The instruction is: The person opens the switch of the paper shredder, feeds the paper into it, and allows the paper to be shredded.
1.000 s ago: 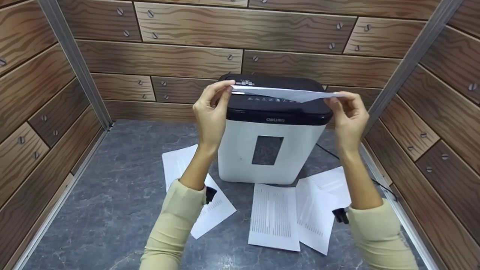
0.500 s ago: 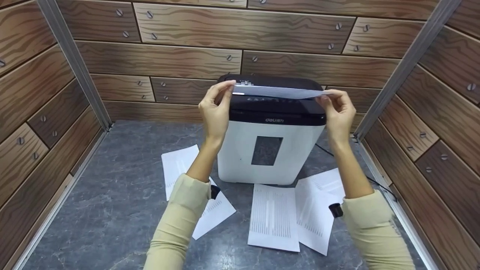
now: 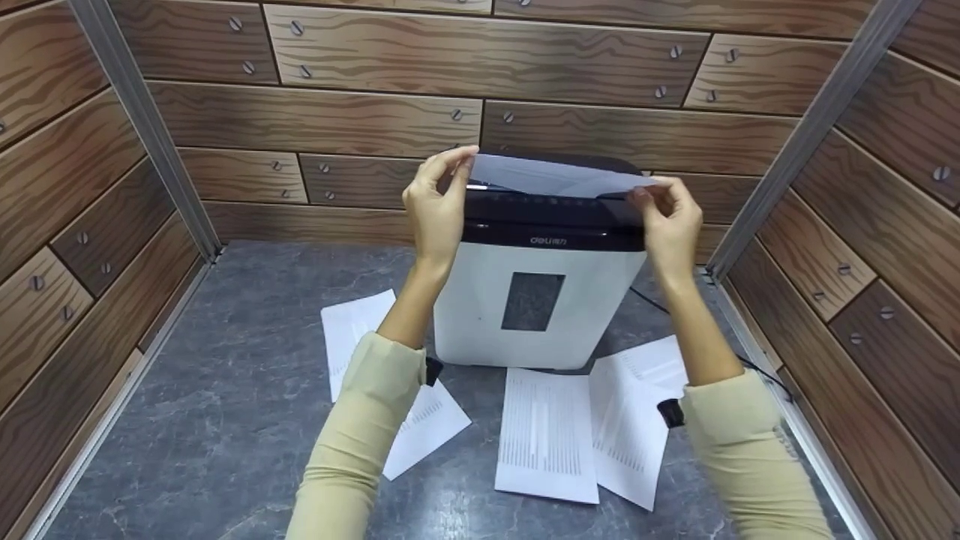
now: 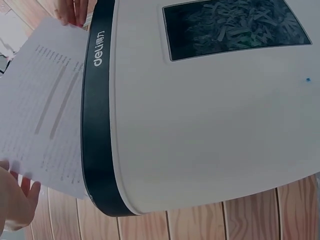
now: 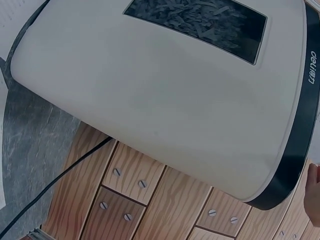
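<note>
A sheet of printed paper [image 3: 559, 176] is held by its two sides over the black top of a white paper shredder [image 3: 472, 300]. My left hand [image 3: 436, 206] pinches the left side between thumb and fingers. The other side is pinched by my right hand [image 3: 671, 232], slightly lower. In the left wrist view, rows of print show on the paper [image 4: 45, 110], and the black rim hides its lower edge. I cannot tell whether that edge is inside the slot. Shredded strips [image 4: 235, 25] show through the shredder's dark window.
On the grey marbled surface [image 3: 225, 390], printed sheets lie left of the shredder [image 3: 427, 427], in front [image 3: 547, 435] and to the right [image 3: 634, 442]. A black cord [image 3: 649, 300] runs from the shredder's right side. Wood-patterned panels [image 3: 375, 52] enclose the back and sides.
Both hands have come closer together, the right one shifting left and the left one rightward and up. The paper now slopes down to the right, with more of its face showing.
</note>
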A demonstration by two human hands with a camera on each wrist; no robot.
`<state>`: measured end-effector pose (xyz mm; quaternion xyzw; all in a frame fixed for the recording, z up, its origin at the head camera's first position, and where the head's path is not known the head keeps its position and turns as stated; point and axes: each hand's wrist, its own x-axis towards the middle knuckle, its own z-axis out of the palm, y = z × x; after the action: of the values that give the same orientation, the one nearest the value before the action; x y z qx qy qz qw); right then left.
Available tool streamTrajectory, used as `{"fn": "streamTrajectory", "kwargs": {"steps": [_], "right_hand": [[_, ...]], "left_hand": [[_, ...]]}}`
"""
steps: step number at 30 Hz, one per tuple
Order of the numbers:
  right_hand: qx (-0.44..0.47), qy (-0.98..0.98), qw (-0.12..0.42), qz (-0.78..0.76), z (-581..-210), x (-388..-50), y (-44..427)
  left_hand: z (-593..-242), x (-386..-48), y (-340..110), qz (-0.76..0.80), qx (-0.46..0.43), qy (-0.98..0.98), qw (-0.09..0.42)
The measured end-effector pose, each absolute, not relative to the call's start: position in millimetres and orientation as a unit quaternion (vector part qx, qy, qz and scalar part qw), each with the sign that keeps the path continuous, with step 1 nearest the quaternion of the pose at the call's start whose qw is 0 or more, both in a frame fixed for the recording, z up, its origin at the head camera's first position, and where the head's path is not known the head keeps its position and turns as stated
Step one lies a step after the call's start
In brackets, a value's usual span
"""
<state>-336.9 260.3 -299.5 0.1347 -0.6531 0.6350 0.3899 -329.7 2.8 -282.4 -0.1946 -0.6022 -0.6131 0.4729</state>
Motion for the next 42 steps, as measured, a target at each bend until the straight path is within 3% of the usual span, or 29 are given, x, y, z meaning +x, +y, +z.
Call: {"fn": "streamTrajectory", "kwargs": {"steps": [17,42], "right_hand": [[0.075,-0.807,0.426,0.402,-308,-349,258],[0.062,-0.822,0.424,0.375,-314,-350,264]], "left_hand": [[-283,-337,1,-0.588,-0.156,-0.648,0.458],[-294,-344,11,-0.550,-0.160,-0.684,0.451]]}}
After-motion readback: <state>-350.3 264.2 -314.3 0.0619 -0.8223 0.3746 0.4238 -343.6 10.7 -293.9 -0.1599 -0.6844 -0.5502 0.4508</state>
